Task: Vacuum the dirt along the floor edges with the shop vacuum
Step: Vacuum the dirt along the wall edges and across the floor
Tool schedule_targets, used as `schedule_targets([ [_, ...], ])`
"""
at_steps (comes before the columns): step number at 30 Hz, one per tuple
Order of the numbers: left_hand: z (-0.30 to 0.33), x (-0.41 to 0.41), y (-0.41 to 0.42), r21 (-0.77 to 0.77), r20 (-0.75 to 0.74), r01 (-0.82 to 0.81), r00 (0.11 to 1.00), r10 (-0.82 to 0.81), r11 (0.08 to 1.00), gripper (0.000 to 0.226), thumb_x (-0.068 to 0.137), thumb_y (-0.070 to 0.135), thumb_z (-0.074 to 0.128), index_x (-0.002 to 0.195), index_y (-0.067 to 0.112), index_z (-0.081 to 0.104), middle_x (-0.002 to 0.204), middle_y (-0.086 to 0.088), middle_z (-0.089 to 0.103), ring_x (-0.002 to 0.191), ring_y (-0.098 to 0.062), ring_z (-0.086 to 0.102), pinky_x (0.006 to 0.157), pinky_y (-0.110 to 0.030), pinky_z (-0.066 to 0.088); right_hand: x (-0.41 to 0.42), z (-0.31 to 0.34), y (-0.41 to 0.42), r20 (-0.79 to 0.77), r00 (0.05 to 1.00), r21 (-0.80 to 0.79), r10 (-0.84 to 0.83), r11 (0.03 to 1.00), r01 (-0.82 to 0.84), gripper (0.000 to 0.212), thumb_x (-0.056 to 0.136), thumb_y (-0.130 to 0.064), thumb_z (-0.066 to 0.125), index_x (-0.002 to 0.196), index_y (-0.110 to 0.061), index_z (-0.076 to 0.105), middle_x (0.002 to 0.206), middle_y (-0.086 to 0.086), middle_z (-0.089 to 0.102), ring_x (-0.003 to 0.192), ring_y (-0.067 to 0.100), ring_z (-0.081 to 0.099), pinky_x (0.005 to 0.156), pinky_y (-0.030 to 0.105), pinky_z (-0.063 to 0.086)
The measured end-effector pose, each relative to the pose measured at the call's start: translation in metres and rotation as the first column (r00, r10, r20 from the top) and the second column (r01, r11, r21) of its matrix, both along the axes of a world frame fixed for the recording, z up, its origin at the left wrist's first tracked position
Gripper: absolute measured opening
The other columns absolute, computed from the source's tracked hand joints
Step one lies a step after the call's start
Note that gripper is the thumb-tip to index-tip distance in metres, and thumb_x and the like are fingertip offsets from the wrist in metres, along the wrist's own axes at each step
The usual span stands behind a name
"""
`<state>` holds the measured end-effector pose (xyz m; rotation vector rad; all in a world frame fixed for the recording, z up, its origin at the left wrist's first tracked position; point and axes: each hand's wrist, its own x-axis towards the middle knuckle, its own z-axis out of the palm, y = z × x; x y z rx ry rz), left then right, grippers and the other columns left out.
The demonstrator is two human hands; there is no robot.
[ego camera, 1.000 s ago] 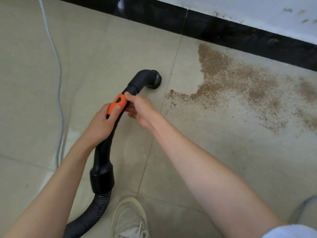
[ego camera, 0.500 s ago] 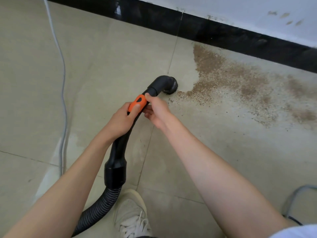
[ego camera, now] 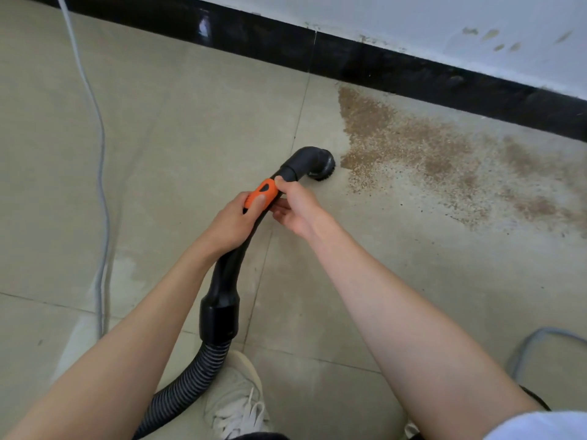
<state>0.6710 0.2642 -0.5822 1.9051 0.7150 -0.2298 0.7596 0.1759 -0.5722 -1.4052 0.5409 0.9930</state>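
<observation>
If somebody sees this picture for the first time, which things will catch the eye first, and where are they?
First, the broad patch of brown dirt on the pale tiles at the right, reaching the black baseboard. Next, the bright orange grip on the black vacuum nozzle in the middle, held by the left hand and right hand, with the brush head at the dirt's left edge.

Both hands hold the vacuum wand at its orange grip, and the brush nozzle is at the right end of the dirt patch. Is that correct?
Not quite. The head view shows the brush nozzle at the left end of the dirt patch, not the right. Both the left hand and right hand do hold the wand at its orange grip.
</observation>
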Motion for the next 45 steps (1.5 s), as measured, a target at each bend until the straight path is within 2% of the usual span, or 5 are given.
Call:
schedule_targets([
  [4, -0.001, -0.025, 0.026, 0.052, -0.003, -0.103, 0.995, 0.104, 0.993, 0.041, 0.097, 0.044, 0.039, 0.122, 0.014, 0.053, 0.096, -0.005, 0.058, 0.099, -0.030, 0.059, 0.083, -0.037, 0.043, -0.017, 0.003, 0.030, -0.022, 0.994, 0.061, 0.111, 0.992, -0.109, 0.021, 0.099, -0.020, 0.051, 0.080, -0.013, 0.052, 0.078, 0.005, 0.059, 0.069, 0.016, 0.054, 0.057, 0.023, 0.035],
  [16, 0.005, -0.101, 0.075, 0.042, -0.017, -0.252, 0.967, 0.253, 0.967, 0.030, 0.098, 0.042, 0.041, 0.112, 0.020, 0.054, 0.080, 0.001, 0.058, 0.076, -0.021, 0.055, 0.070, -0.034, 0.041, -0.073, 0.005, 0.085, -0.101, 0.947, 0.150, 0.306, 0.945, -0.290, 0.010, 0.097, -0.020, 0.055, 0.097, -0.010, 0.054, 0.082, 0.006, 0.061, 0.066, 0.016, 0.059, 0.051, 0.020, 0.034],
  [21, 0.005, -0.100, 0.069, 0.027, -0.022, -0.231, 0.973, 0.232, 0.973, 0.029, 0.098, 0.041, 0.040, 0.113, 0.020, 0.053, 0.079, 0.001, 0.058, 0.076, -0.022, 0.057, 0.072, -0.035, 0.044, -0.077, 0.004, 0.079, -0.079, 0.959, 0.116, 0.272, 0.958, -0.262, 0.014, 0.096, -0.021, 0.056, 0.105, -0.009, 0.055, 0.097, 0.010, 0.063, 0.067, 0.016, 0.061, 0.054, 0.022, 0.036],
  [40, 0.003, -0.045, 0.024, -0.005, -0.017, -0.051, 0.999, 0.051, 0.999, 0.037, 0.098, 0.042, 0.040, 0.119, 0.015, 0.054, 0.084, 0.001, 0.055, 0.079, -0.018, 0.051, 0.074, -0.030, 0.038, -0.041, 0.006, 0.020, -0.026, 0.996, 0.051, 0.080, 0.996, -0.079, 0.012, 0.097, -0.020, 0.055, 0.089, -0.012, 0.056, 0.087, 0.008, 0.064, 0.071, 0.018, 0.061, 0.055, 0.024, 0.037],
  [45, 0.002, -0.068, 0.016, -0.045, -0.019, -0.021, 1.000, 0.021, 0.999, 0.031, 0.099, 0.037, 0.041, 0.116, 0.015, 0.055, 0.078, 0.008, 0.054, 0.072, -0.010, 0.052, 0.069, -0.029, 0.038, -0.063, 0.001, 0.006, -0.070, 0.995, 0.051, 0.070, 0.996, -0.066, 0.013, 0.097, -0.020, 0.055, 0.103, -0.010, 0.057, 0.081, 0.004, 0.063, 0.067, 0.016, 0.061, 0.053, 0.023, 0.037],
])
